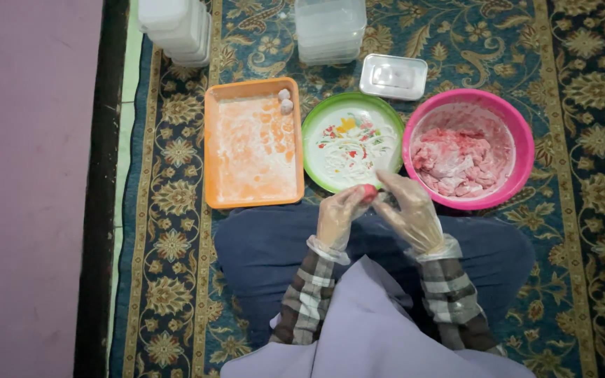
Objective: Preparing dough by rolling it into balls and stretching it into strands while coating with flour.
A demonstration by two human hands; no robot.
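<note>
Pinching a small pink ball of dough (pixel 367 192) between them, the fingertips of both gloved hands meet just over the near rim of the green plate. The left hand (pixel 337 215) curls its fingers around the ball from one side; the right hand (pixel 409 211) presses on it from the other, fingers bent. Both wear thin clear plastic gloves over plaid sleeves (pixel 448 297), and the hands hover above the person's dark blue lap.

The green plate (pixel 316 157) is round, floury, with a flower print. Touching its right edge sits a pink basin (pixel 523 136) holding a lump of pink dough (pixel 456 161). On the plate's left lies an orange rectangular tray (pixel 211 147), dusted white, with two floured balls (pixel 286 101) in its far right corner.

Toward the patterned carpet's (pixel 582 266) far edge stand a closed clear lidded box (pixel 393 75) and two stacks of clear plastic containers (pixel 330 29), one (pixel 175 26) at the carpet's far left corner.
</note>
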